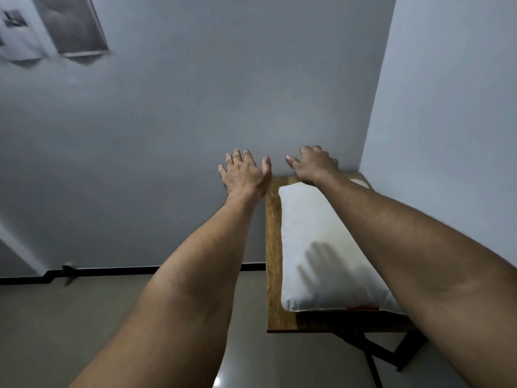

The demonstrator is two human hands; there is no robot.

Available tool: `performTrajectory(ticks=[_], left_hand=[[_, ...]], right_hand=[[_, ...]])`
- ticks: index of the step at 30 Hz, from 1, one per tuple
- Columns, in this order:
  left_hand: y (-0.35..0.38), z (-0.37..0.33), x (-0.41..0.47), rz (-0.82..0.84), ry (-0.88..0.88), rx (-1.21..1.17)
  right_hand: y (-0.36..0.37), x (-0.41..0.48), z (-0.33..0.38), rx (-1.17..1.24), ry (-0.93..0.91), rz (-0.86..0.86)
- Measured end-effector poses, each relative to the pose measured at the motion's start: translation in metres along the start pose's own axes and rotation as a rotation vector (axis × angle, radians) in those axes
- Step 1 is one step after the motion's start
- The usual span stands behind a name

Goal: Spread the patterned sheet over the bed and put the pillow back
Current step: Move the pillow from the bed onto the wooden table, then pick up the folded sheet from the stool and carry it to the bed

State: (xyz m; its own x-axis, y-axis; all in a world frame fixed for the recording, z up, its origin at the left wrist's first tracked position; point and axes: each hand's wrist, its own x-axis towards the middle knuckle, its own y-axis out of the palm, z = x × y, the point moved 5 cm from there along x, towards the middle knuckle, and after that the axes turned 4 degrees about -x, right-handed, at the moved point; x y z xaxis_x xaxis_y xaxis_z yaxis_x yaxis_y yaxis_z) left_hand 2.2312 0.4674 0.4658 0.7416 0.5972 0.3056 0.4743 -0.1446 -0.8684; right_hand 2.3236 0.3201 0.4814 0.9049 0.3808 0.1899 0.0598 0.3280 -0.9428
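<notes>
Left hand [246, 175]: stretched out at arm's length near the middle of the view, palm down, fingers straight and fanned wide, holding nothing; it is in the air left of the table, in front of the grey wall.
Right hand [314, 165]: at 2 o'clock from the middle, over the far end of the pillow, fingers loosely bent and spread, nothing in its grasp (whether it touches the pillow I cannot tell).
Pillow [321, 247]: white, lying flat along the wooden table at 4 o'clock, under the right forearm; a hand's shadow falls on its near half.
Wooden table [272, 247]: pushed into the room's corner, black legs showing at 5 o'clock.
Wall pictures [70, 26]: two, blurred, at 10 o'clock.
Floor [84, 317]: pale, glossy, at 7 o'clock, edged by a black skirting [140, 271].
</notes>
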Motion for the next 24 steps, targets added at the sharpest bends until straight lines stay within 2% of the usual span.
performTrajectory(ticks=[10,15,24], left_hand=[[-0.126,0.14,-0.037,-0.137,-0.183,0.104],[-0.192,0.227,-0.071,-0.222,-0.342,0.164],[-0.3,0.358,-0.174,-0.426,-0.684,0.261]], right_hand=[[-0.008,-0.059,0.181,0.066,-0.255,0.005],[0.003,-0.096,0.28,0.094,-0.414,0.037],[0.024,-0.187,0.452,0.171,-0.805,0.11]])
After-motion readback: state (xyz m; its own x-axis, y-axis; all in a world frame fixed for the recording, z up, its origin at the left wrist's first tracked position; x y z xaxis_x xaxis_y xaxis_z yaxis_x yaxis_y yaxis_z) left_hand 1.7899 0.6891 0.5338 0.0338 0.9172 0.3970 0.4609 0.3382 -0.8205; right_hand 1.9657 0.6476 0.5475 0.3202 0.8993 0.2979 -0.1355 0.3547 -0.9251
